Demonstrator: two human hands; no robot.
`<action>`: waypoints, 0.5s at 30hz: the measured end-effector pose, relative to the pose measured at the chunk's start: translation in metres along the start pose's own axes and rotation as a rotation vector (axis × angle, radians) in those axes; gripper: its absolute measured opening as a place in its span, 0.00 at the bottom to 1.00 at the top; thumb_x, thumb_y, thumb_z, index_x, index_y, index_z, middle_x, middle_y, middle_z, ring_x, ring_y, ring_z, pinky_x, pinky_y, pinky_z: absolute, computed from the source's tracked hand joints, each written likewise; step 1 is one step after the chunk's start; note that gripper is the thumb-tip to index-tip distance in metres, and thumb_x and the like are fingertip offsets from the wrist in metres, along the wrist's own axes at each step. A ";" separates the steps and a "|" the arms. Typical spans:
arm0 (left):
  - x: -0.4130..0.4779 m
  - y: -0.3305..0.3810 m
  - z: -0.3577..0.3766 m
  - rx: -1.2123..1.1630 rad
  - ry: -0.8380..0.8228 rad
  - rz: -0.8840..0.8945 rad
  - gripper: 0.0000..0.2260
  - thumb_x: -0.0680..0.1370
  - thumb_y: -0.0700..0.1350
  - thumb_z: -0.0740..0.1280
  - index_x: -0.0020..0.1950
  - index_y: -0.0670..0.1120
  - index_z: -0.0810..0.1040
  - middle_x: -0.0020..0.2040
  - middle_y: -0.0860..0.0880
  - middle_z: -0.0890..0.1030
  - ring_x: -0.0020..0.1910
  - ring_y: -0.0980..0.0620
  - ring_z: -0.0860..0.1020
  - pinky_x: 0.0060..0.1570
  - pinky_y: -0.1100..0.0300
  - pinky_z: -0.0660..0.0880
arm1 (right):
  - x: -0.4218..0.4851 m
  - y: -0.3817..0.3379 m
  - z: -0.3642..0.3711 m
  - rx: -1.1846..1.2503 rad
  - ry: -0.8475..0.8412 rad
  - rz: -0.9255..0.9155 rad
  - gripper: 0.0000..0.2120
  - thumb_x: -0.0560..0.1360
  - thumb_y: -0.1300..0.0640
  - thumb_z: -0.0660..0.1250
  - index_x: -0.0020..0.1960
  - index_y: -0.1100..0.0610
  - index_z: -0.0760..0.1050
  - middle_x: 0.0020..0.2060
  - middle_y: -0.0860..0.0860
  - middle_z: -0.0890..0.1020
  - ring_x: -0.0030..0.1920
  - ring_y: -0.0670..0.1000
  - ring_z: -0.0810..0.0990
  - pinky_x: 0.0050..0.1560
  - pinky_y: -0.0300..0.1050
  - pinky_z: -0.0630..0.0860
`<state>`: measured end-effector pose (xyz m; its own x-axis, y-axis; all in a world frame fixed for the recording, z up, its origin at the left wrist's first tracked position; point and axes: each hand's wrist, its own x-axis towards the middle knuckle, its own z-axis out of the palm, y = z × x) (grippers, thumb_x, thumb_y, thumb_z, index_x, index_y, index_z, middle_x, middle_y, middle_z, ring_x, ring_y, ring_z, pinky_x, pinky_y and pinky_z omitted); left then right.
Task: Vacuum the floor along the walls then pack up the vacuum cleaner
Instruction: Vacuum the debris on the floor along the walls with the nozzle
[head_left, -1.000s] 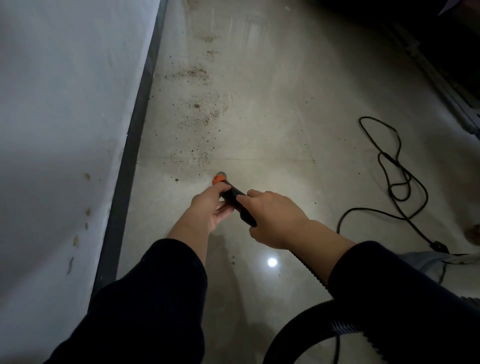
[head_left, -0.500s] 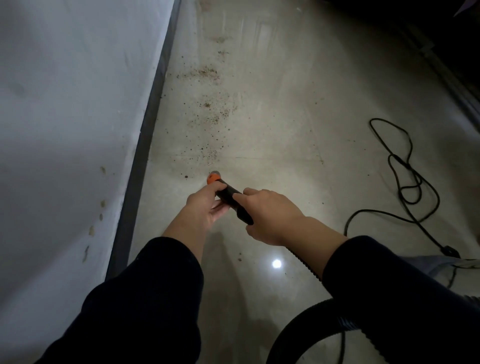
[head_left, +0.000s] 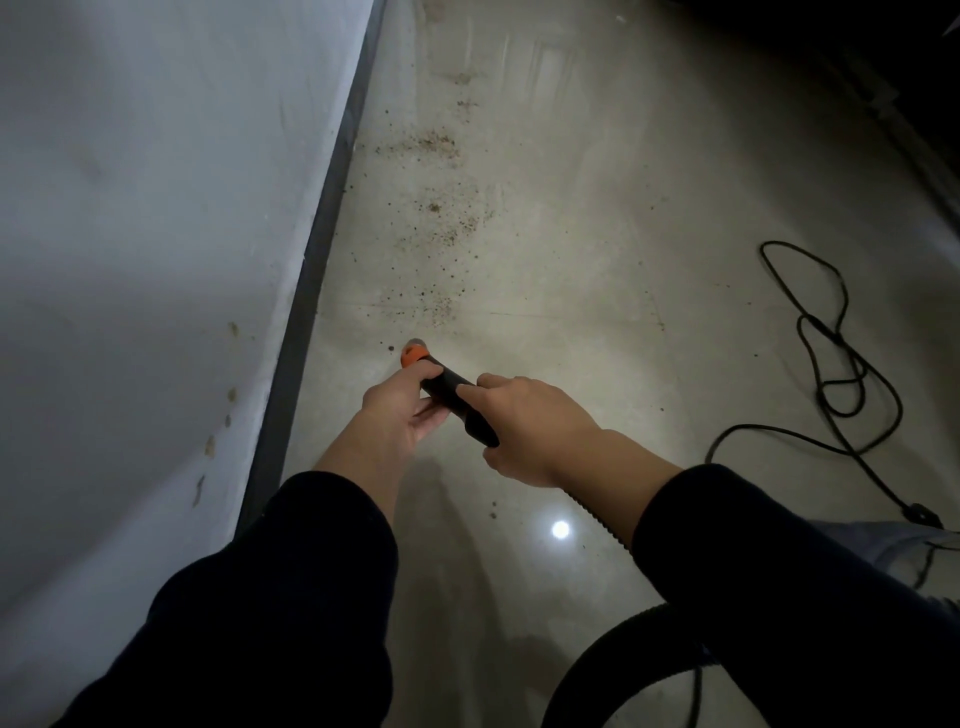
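- wall on left, baseboard along its foot, floor right of it
- debris on floor near baseboard, ahead of nozzle
- left hand grips nozzle near tip, right hand just behind it
- hose trails back to lower right
- cord on floor, far right

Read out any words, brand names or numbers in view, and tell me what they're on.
No readable text anywhere.
The black vacuum nozzle, gripped by the left hand and right hand, shows no lettering on its exposed part or orange tip.
The wall carries only stains, no signs.
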<state>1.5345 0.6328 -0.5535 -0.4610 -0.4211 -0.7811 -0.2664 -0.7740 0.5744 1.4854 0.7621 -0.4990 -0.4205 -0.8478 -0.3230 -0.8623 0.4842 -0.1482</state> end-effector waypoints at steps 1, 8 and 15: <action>0.000 0.001 -0.002 -0.003 0.004 0.001 0.17 0.77 0.38 0.69 0.65 0.39 0.73 0.43 0.43 0.78 0.42 0.48 0.80 0.51 0.55 0.79 | 0.001 -0.002 0.000 -0.001 0.000 -0.005 0.13 0.72 0.63 0.64 0.55 0.56 0.69 0.48 0.52 0.73 0.39 0.55 0.71 0.32 0.45 0.63; -0.003 0.005 -0.016 -0.016 0.018 0.012 0.17 0.77 0.39 0.69 0.65 0.39 0.73 0.44 0.43 0.78 0.42 0.48 0.80 0.53 0.55 0.79 | 0.006 -0.013 0.002 -0.009 0.001 -0.031 0.13 0.73 0.63 0.64 0.57 0.56 0.69 0.48 0.52 0.72 0.39 0.54 0.69 0.28 0.44 0.60; -0.003 0.009 -0.028 -0.027 0.039 0.001 0.17 0.77 0.39 0.70 0.65 0.38 0.74 0.42 0.44 0.79 0.42 0.48 0.80 0.52 0.56 0.79 | 0.014 -0.021 0.004 -0.014 0.003 -0.055 0.15 0.73 0.62 0.64 0.59 0.56 0.69 0.49 0.52 0.73 0.39 0.54 0.69 0.28 0.43 0.59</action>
<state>1.5575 0.6142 -0.5530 -0.4279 -0.4395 -0.7897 -0.2426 -0.7859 0.5688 1.4988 0.7413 -0.5042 -0.3737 -0.8737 -0.3116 -0.8878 0.4342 -0.1527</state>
